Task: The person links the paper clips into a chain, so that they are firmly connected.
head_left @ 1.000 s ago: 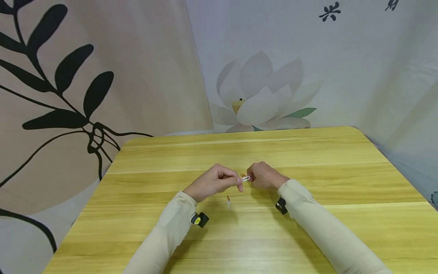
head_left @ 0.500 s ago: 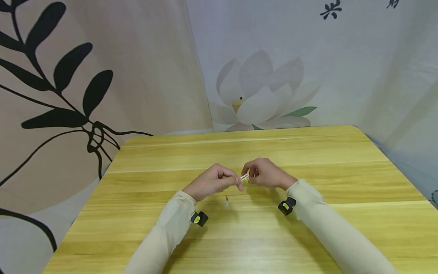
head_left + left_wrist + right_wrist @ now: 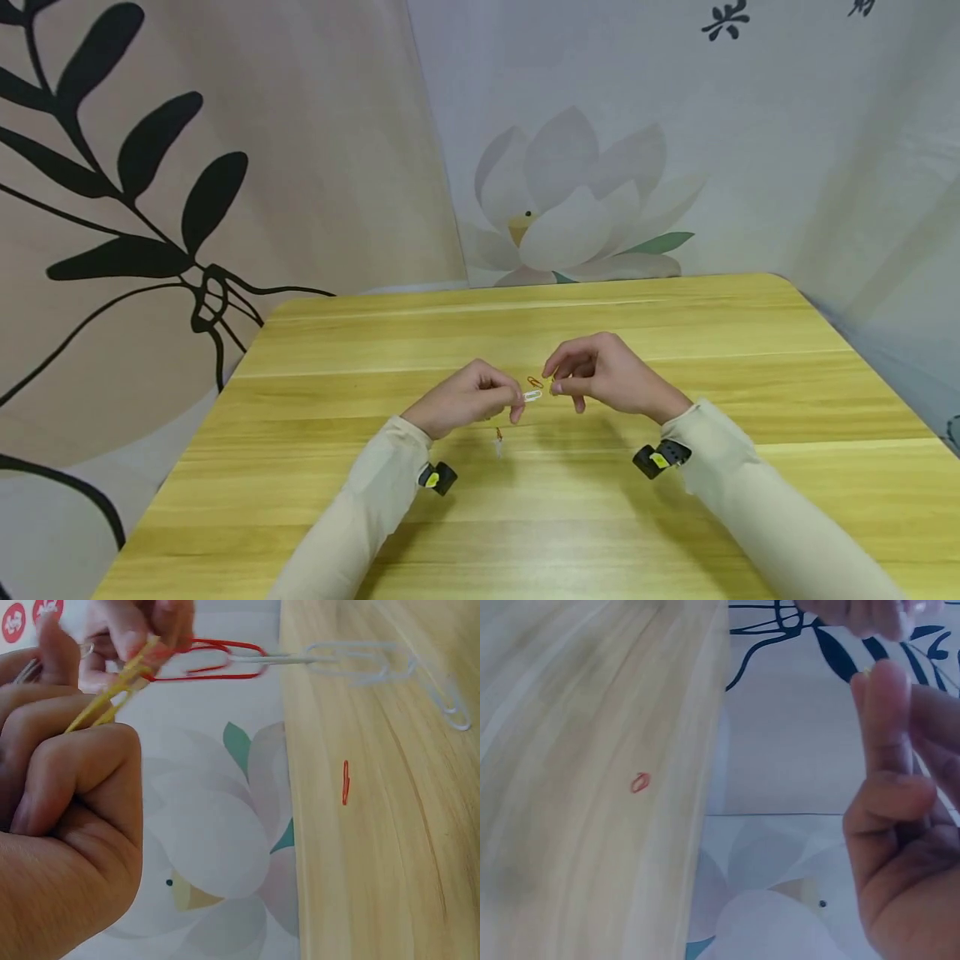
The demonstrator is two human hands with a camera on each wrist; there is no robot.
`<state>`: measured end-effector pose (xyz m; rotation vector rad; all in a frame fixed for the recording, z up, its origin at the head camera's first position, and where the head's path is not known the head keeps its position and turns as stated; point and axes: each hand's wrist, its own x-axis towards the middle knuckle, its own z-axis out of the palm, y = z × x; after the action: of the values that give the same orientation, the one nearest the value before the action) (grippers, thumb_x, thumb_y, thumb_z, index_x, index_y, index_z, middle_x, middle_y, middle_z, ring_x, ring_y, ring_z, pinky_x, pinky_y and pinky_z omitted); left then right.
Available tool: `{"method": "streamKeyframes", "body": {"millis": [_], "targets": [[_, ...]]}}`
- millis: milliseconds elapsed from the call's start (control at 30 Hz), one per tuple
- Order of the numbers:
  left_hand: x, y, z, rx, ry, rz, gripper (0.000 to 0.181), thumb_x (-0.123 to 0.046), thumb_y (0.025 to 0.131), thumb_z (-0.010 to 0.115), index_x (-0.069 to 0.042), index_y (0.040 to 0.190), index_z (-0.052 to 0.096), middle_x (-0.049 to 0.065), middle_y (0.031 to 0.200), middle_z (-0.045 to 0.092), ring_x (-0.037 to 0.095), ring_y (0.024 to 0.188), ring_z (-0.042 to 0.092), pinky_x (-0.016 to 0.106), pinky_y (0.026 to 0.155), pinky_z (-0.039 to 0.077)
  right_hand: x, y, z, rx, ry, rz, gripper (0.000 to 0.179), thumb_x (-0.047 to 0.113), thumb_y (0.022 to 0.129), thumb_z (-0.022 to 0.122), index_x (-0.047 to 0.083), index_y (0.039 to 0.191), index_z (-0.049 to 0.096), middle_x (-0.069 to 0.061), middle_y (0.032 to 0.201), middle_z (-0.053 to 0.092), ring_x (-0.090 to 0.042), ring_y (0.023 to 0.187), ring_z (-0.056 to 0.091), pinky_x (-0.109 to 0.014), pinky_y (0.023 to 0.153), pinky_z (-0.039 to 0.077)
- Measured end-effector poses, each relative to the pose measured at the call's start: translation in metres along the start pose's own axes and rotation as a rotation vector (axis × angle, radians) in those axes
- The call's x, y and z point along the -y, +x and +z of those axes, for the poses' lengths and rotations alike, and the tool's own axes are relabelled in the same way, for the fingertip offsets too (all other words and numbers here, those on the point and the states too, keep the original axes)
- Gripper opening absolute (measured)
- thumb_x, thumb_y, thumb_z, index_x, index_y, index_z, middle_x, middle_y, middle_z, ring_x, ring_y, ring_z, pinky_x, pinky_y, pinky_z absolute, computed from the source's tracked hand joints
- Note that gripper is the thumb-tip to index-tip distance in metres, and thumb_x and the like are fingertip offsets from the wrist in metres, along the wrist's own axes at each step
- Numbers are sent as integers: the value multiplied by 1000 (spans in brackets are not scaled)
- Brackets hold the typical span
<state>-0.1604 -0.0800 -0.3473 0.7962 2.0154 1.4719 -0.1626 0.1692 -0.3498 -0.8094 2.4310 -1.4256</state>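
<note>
My left hand [image 3: 472, 398] pinches a white paper clip [image 3: 532, 396], which sticks out from its fingertips toward the right. From this hand hangs a chain of linked clips: in the left wrist view, a yellow paper clip [image 3: 84, 714], a red paper clip [image 3: 225, 677] and white paper clips [image 3: 448, 712] below it. Just to the right, my right hand [image 3: 607, 375] holds a small yellow paper clip [image 3: 552, 387] between thumb and forefinger. Only a yellow speck of it shows at the fingertips in the right wrist view. The two hands are close but apart.
A loose red paper clip [image 3: 535, 382] lies on the wooden table [image 3: 585, 517], behind the held white one. Behind the table's far edge hangs a cloth backdrop [image 3: 337, 150] printed with leaves and a lotus.
My right hand has risen and moved to the right, away from the left hand. A yellow paper clip now shows at its fingertips. The left hand stays almost still.
</note>
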Motion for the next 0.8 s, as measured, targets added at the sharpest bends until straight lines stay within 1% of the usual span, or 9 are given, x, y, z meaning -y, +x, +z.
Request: {"method": "streamKeyframes", "body": {"millis": [100,167,233,267,367,500,633,700,800], "targets": [[0,0,0,5,-25,21,34,-4,96,42,3,68,59,0,65,53,10,51,27,22,52,27,7,-4,-1,-1,24,-21,11,6,93,70,10,103,73,-11,90,74,-20,53,64,-34,60,57],[-1,-1,0,7,-39,28,35,-3,95,42,1,63,54,-1,63,52,10,51,27,22,53,27,12,-6,-1,-1,34,-31,11,6,93,69,10,103,73,-14,93,75,-21,54,65,-33,59,57],[-1,-1,1,7,-52,32,37,-2,95,41,-3,58,49,2,63,53,10,51,27,22,53,27,15,-8,-1,-1,30,-43,11,6,94,69,11,103,74,-15,95,75,-23,55,65,-32,57,56],[-1,-1,0,8,-57,34,38,-2,95,41,-5,57,46,4,64,53,10,51,27,22,53,27,17,-8,-1,-2,28,-49,12,7,94,69,11,103,74,-14,95,76,-24,56,65,-32,56,55],[-1,-1,0,12,-69,39,41,-2,96,42,-8,55,43,8,65,52,11,51,27,23,54,27,20,-10,0,-14,12,-71,12,8,94,69,14,103,74,-8,94,76,-23,55,65,-31,52,53],[0,0,1,18,-70,48,41,-3,97,42,-8,56,47,4,65,54,11,51,27,23,55,28,22,-12,3,-48,-3,-129,11,9,93,71,15,101,75,-4,89,76,-15,53,63,-31,49,51],[-1,0,1,24,-71,59,40,-3,97,41,-5,57,47,2,65,56,11,50,26,23,55,29,23,-13,6,-87,-27,-186,10,9,92,72,15,100,76,-2,84,76,-11,51,61,-28,48,49],[-1,1,1,27,-70,66,39,-3,96,40,-2,58,47,4,66,56,11,50,26,23,55,29,24,-13,7,-97,-42,-209,10,9,92,72,15,100,76,-1,83,75,-10,51,60,-26,46,47],[-2,1,1,27,-67,70,36,-3,96,40,3,63,54,6,66,56,11,49,25,23,55,29,26,-14,8,-105,-76,-240,12,8,92,72,16,100,76,1,82,75,-8,51,59,-25,45,45]]}}
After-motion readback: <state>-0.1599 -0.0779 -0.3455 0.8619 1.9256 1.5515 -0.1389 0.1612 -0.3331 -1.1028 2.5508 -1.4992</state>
